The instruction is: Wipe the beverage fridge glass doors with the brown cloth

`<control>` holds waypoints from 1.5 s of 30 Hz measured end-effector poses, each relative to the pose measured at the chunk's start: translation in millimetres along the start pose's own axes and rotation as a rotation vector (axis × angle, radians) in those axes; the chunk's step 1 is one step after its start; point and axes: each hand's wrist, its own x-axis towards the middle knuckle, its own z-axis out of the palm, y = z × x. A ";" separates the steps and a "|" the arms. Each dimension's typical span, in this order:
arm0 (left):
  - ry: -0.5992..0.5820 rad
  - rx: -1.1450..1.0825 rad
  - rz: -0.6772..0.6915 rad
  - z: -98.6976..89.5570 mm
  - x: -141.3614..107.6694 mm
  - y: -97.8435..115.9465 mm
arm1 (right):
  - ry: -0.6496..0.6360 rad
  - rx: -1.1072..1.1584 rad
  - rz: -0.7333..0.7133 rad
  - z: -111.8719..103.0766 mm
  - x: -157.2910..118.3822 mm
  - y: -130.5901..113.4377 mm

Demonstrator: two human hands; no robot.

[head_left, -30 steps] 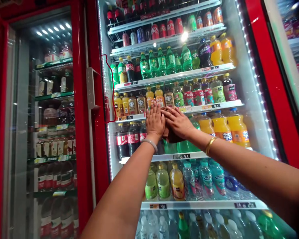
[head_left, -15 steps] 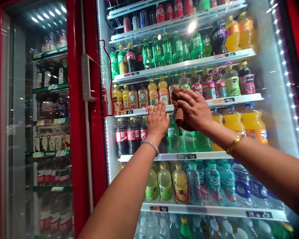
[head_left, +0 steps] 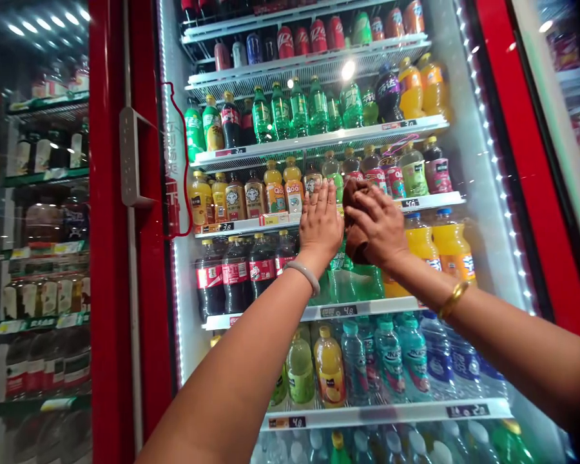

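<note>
My left hand lies flat against the glass door of a drinks cooler, its fingers stretched upward and nothing in it. Just to its right, my right hand presses a brown cloth on the same glass, fingers bent over it. Part of the cloth is hidden under the palm. Behind the glass, rows of bottles stand on white shelves, among them orange Qoo bottles left of my left hand and dark cola bottles lower down.
A grey door handle sits on the red frame at the left. Another cooler with bottles is beyond it. The cooler's right red frame borders a further glass door.
The view has shifted to the right, so the cooler appears further left. My left hand has moved right across the glass, closer to my right hand and the cloth.
</note>
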 end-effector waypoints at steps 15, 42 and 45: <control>-0.084 0.068 0.233 11.6 -16.1 4.1 | 0.044 -0.073 0.043 -10.6 -22.1 13.3; -0.043 -0.047 0.131 36.0 13.1 73.3 | -0.034 -0.041 0.061 -24.8 -27.0 63.6; -0.055 -0.038 0.159 46.3 11.0 78.8 | -0.049 -0.067 0.055 -28.6 -15.6 91.0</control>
